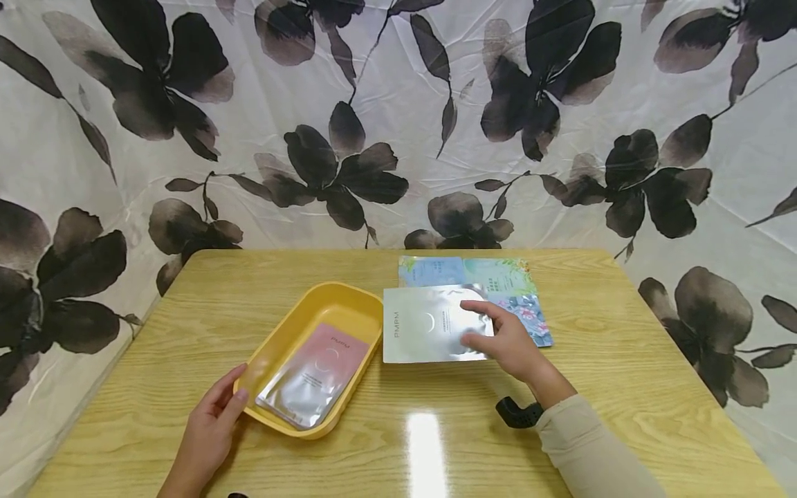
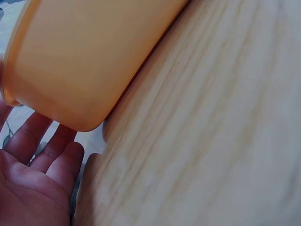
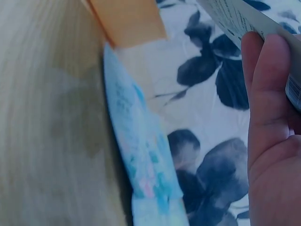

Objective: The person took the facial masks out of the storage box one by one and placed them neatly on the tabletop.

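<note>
My left hand grips the near left corner of a yellow plastic basin, its thumb at the rim. In the left wrist view the fingers of this hand reach up against the wall of the basin. A pink and silver sheet mask packet lies flat inside the basin. Between thumb and fingers, my right hand pinches the right end of a pale green and silver sheet mask packet marked PMPM. This packet is raised above the table, just right of the basin.
Behind the held packet, a blue packet, a green packet and a blue floral packet lie together on the wooden table. A flower-printed cloth hangs beyond the table's far edge. A black strap piece sits at my right wrist.
</note>
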